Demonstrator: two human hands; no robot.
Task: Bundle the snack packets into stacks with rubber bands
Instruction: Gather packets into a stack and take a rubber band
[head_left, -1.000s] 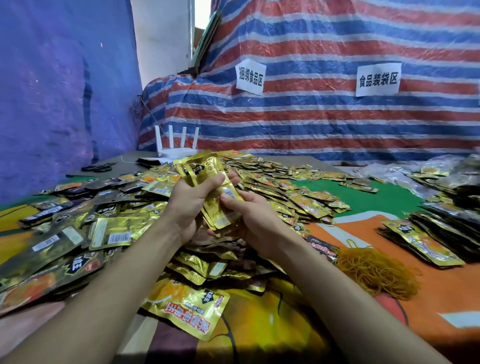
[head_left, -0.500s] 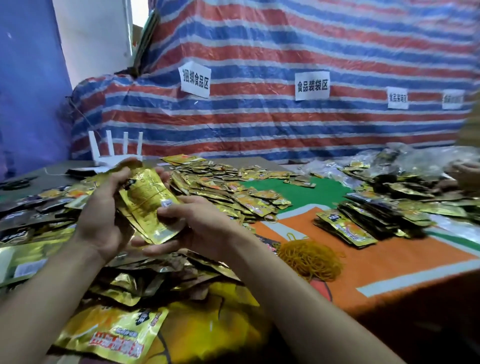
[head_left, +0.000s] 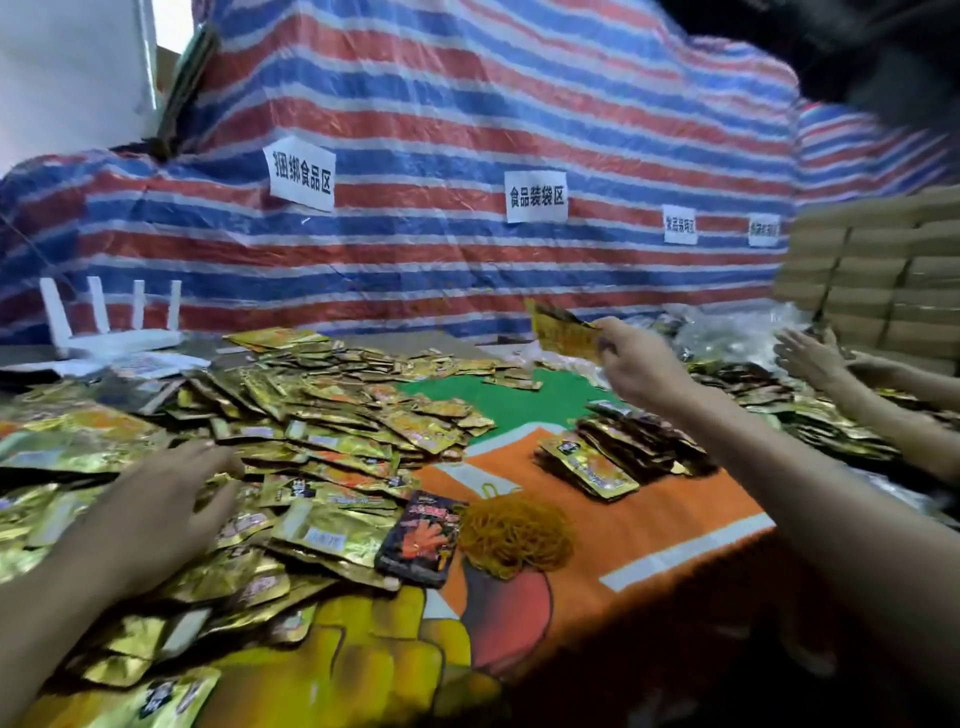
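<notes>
A wide heap of loose gold snack packets (head_left: 322, 415) covers the left half of the table. My left hand (head_left: 161, 509) rests flat on that heap with its fingers spread. My right hand (head_left: 636, 364) is stretched out to the far right and grips a stack of gold packets (head_left: 563, 332) in the air. Below it lie bundled stacks of packets (head_left: 618, 457) on the orange cloth. A tangle of yellow rubber bands (head_left: 511, 535) sits in the middle, beside a black packet (head_left: 421, 540).
Another person's hands (head_left: 831, 358) work at the far right over more packets and clear bags. A white router (head_left: 114, 332) stands at the back left. A striped tarp (head_left: 467, 156) with paper labels hangs behind. Cardboard boxes (head_left: 878, 270) are stacked at right.
My hands have parted. The right one has carried the packet stack away to the far right, and the left has dropped onto the loose heap. The view has swung right.
</notes>
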